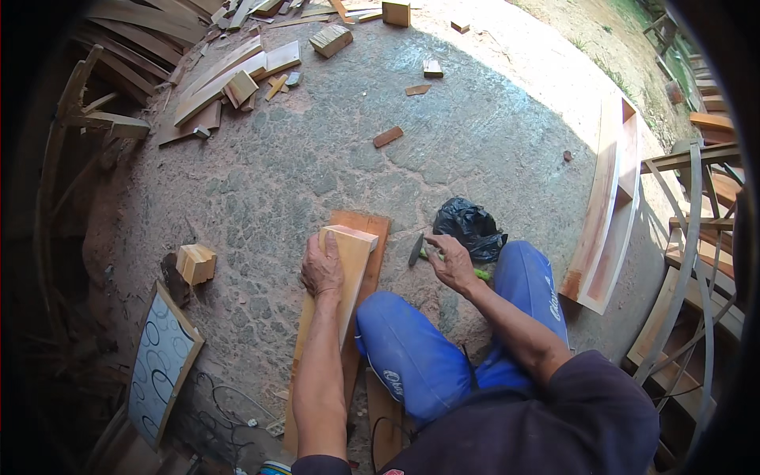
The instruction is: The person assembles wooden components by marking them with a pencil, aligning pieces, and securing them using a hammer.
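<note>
My left hand (321,267) grips the upper end of a pale wooden plank (350,261) held on edge over a darker board (372,226) that lies flat on the stone ground. My right hand (451,260) is low to the ground on the right, closed on the green handle of a hammer (417,250) whose dark head points toward the planks. A crumpled black plastic bag (470,226) sits just beyond that hand. My knees in blue trousers (412,348) are bent between the two arms.
A small wood block (195,263) lies to the left, near a framed patterned panel (161,364). Offcuts and planks (226,79) pile up at the far left. A long open wooden box frame (609,206) lies on the right beside stacked wooden furniture (704,237).
</note>
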Motion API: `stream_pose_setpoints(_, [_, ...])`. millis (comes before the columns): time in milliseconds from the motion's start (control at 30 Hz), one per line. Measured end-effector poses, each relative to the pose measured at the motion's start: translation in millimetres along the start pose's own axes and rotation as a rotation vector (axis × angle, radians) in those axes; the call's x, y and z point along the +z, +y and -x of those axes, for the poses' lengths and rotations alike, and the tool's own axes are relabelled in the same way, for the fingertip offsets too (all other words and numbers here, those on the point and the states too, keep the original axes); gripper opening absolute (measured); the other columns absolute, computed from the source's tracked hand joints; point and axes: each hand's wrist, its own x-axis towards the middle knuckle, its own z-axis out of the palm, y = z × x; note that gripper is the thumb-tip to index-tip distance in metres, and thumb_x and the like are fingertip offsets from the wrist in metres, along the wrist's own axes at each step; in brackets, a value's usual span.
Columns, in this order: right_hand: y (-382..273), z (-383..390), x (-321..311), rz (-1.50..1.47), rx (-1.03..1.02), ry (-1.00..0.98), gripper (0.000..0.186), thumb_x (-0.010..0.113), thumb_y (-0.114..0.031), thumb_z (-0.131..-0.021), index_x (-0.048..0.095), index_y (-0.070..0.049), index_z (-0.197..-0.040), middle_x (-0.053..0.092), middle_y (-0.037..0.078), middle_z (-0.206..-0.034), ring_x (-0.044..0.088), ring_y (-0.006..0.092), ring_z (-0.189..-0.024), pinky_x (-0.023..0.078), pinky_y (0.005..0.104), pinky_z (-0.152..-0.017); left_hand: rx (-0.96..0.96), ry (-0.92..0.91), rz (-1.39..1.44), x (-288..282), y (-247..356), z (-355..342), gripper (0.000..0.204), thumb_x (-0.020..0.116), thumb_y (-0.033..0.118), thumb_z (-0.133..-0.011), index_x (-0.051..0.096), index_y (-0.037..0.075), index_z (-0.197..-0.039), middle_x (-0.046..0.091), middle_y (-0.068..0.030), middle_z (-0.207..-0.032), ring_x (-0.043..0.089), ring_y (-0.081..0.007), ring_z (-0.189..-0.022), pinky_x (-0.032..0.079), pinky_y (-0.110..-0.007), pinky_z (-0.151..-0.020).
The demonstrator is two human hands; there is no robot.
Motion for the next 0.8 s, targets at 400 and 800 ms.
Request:
stream_pose_setpoints(400, [126.7,-16.4,-15.3,0.374,0.467,-0.040,0.024,0.054,-0.008,-0.077,0.067,0.008,-0.089,0.068,0.032,-0.096,0.067,0.0456,-0.097,0.053,0.0507,-0.090,0.031,-0.030,-0.036,4.3,11.7,0.3,0.047,0.043,0.049,-0.102,0.061,0.008,-0.117,0.067,-0.0169,-0.114,0.063,-0.0399,-0.106,0.048,-0.051,-0.090])
stream_pose_setpoints(800, [108.6,-28.6,-17.6,0.438,0.406,-0.185,0.020,0.059,-0.016,-0.075,0.071,-0.002,-0.083,0.071,0.026,-0.091,0.069,0.0448,-0.092,0.056,0.0526,-0.083,-0.130,0.152,-0.188,16.4,23.8,8.8,0.038,0.040,0.038,-0.103,0.060,0.011,-0.121,0.063,-0.0101,-0.121,0.057,-0.0305,-0.118,0.040,-0.050,-0.100])
